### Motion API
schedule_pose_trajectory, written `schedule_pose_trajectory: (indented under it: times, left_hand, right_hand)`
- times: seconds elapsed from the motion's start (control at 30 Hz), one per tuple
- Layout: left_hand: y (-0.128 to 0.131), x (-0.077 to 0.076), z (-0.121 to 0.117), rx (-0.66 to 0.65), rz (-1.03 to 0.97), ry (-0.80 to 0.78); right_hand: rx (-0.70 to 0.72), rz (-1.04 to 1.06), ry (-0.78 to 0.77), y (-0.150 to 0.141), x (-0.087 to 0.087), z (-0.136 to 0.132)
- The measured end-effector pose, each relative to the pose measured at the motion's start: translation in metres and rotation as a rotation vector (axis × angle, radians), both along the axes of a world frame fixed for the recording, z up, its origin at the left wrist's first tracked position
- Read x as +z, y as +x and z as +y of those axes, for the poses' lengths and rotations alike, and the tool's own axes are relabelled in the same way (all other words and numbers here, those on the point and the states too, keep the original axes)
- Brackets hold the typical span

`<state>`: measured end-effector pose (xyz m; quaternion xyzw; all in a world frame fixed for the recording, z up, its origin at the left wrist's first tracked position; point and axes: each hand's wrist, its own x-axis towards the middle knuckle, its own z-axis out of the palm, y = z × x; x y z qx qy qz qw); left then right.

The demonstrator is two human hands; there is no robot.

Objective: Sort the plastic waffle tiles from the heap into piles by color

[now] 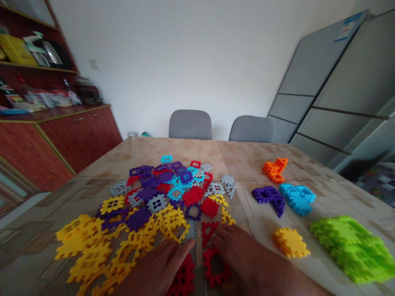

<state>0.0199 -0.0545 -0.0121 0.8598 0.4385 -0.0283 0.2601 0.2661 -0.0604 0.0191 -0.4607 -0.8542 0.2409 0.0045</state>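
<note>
A heap of flat interlocking plastic tiles [160, 197] in yellow, purple, red, cyan and grey covers the middle of the table [247, 160]. My left hand [157, 267] lies flat at the heap's near edge, fingers stretched toward a grey tile [191, 230] and over a red tile [182, 279]. My right hand [247, 257] lies beside it, fingers out flat, fingertips touching red open-frame tiles [212, 255]. Neither hand grips anything.
Sorted stacks lie to the right: orange [274, 169], purple [270, 197], cyan [298, 198], yellow [290, 242] and a large green one [352, 246]. Two grey chairs [190, 124] stand behind the table. A red-brown cabinet [61, 135] is at left, a grey fridge [333, 90] at right.
</note>
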Motion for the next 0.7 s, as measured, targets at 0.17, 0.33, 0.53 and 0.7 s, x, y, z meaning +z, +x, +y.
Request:
schedule_pose_trajectory:
  times: [0.17,0.33,0.53,0.7]
  left_hand:
    - [0.001,0.013,0.016,0.016,-0.048,0.099]
    - [0.028,0.033,0.07,-0.089,-0.135,0.278]
    - [0.094,0.047,0.16,-0.164,-0.133,0.369]
    - [0.153,0.038,0.224,-0.156,-0.117,0.398]
  right_hand:
    - [0.001,0.029,0.088,0.028,0.009,0.018]
    - [-0.078,-0.122,0.215,0.064,0.029,0.064]
    - [-0.241,-0.334,0.223,0.108,0.033,0.141]
    - [-0.297,-0.469,0.156,0.143,0.024,0.196]
